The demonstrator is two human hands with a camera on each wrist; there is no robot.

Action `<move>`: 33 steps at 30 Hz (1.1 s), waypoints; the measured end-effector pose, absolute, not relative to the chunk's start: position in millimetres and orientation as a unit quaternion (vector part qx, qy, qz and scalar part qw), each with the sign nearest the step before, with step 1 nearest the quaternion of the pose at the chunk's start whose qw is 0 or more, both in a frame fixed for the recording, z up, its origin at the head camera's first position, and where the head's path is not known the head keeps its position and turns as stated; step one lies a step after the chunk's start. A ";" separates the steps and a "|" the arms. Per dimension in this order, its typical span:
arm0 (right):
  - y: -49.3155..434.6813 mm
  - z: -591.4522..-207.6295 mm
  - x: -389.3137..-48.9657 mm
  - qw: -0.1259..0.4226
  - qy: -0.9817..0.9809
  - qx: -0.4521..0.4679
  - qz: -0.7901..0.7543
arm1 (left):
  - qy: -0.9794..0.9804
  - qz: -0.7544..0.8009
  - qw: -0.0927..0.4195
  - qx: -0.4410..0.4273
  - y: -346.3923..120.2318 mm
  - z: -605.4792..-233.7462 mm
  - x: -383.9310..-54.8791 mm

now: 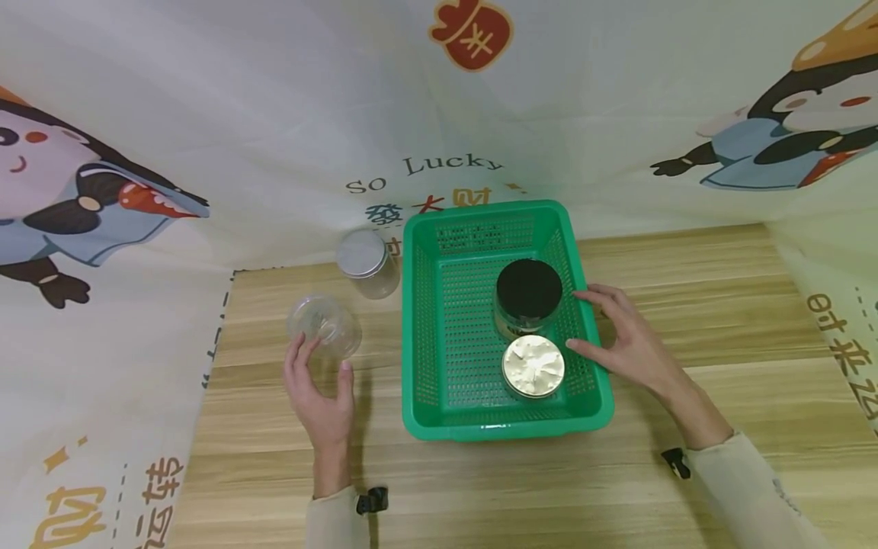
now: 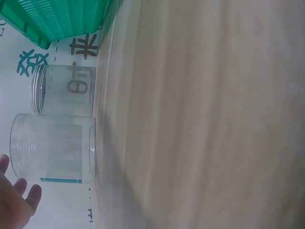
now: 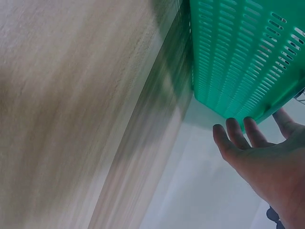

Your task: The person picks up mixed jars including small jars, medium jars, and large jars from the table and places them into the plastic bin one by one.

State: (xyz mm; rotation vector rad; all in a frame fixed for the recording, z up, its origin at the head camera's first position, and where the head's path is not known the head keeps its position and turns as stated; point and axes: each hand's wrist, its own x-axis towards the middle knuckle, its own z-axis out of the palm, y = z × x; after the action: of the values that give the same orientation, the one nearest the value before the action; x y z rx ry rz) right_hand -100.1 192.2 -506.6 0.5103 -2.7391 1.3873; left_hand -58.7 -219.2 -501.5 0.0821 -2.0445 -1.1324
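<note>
Basket (image 1: 422, 427): green plastic, rectangular, rounded corners, smooth rim, slotted walls and mesh floor; on the tabletop (image 1: 501, 488) of pale wood grain, against the cloth backdrop (image 1: 274, 152).

Black-lidded jar (image 1: 529, 290): round, upright inside the basket, toward its right side; transparent body, dark marks low on the side, illegible.

Gold-lidded container (image 1: 533, 366): round, shiny metallic top with crumpled-looking reflections; inside the basket, just in front of the black-lidded jar.

Silver-lidded jar (image 1: 373, 268): clear cylinder, ridged metal lid; upright on the tabletop, left of the basket, near the backdrop.

Clear jar (image 1: 332, 324): transparent cylinder, upright, in front and to the left of the silver-lidded jar; a teal strip runs along its side in the left wrist view.

Left hand (image 1: 322, 408): thumb and fingers spread wide around the near side of the clear jar, no grasp formed; fingertip contact is hard to judge.

Right hand (image 1: 627, 347): spread at the basket's right side, thumb over the rim, fingers extended along the outside, not clenched; firm contact cannot be confirmed.

Lettering: backdrop reads "So Lucky", with the Chinese characters 發大财 beneath.
</note>
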 end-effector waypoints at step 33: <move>198.1 -513.1 -99.1 -0.054 -0.863 0.163 0.475 | -0.830 -0.419 0.363 0.058 -253.8 -540.7 -87.5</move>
State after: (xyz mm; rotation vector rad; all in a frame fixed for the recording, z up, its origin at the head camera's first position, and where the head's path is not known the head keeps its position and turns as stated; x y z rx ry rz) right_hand -99.1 198.1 -513.1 0.5304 -2.8080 1.5460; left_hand -87.5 -253.8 -540.7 0.1504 -2.1365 -1.0784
